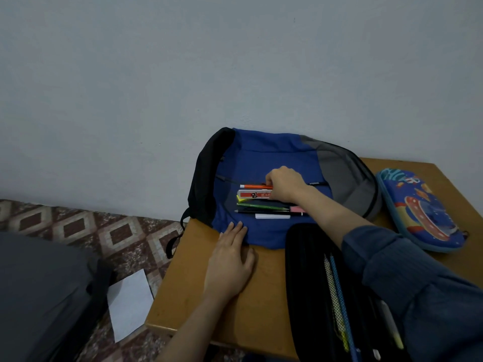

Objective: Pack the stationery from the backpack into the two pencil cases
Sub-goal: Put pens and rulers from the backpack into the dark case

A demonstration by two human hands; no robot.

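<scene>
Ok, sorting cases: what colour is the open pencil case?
The open pencil case is black, head view.

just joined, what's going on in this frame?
A person is picking stationery off the blue backpack. The right hand pinches the end of the orange pen; the left hand lies flat on the table, touching the backpack's edge. The black pencil case is open with pens inside; the blue pencil case is shut.

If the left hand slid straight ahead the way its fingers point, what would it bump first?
The left hand touches the blue backpack with its fingers, so that comes first. Farther on, it would probably reach the left tip of the dark pen lying on the backpack, though depth is unclear.
</scene>
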